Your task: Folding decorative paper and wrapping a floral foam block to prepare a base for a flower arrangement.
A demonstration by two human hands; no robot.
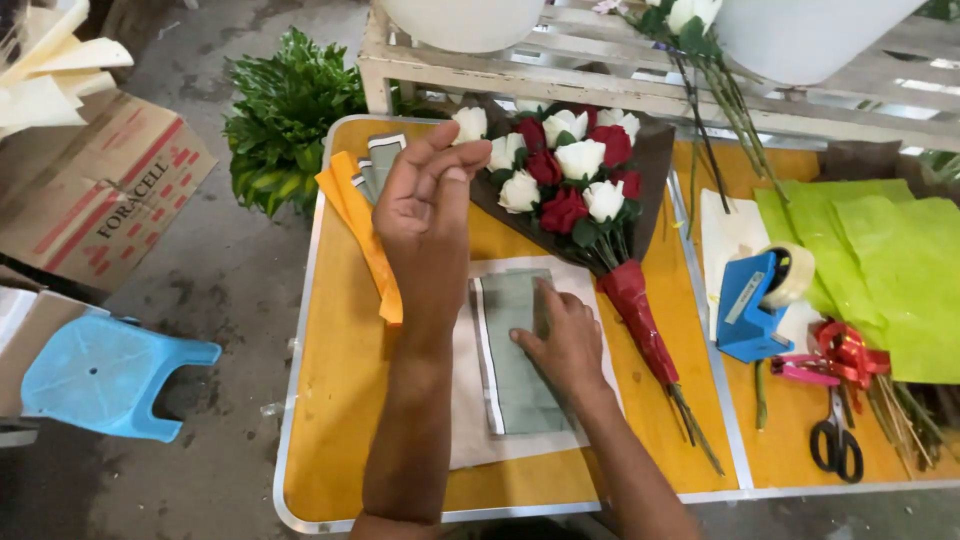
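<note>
The right hand lies palm down, fingers spread flat, pressing a grey-green paper sheet that sits on a larger pale sheet at the near middle of the yellow tabletop. It grips nothing. The left hand is raised above the tabletop, fingers loosely curled and empty, just beside an orange paper strip and further grey-green pieces. To the right lies a bouquet of red and white roses in dark wrapping, its stems bound in red. Farther right are a blue tape dispenser, black scissors, red ribbon and lime-green sheets. Beyond the tabletop stands a white wooden rack.
</note>
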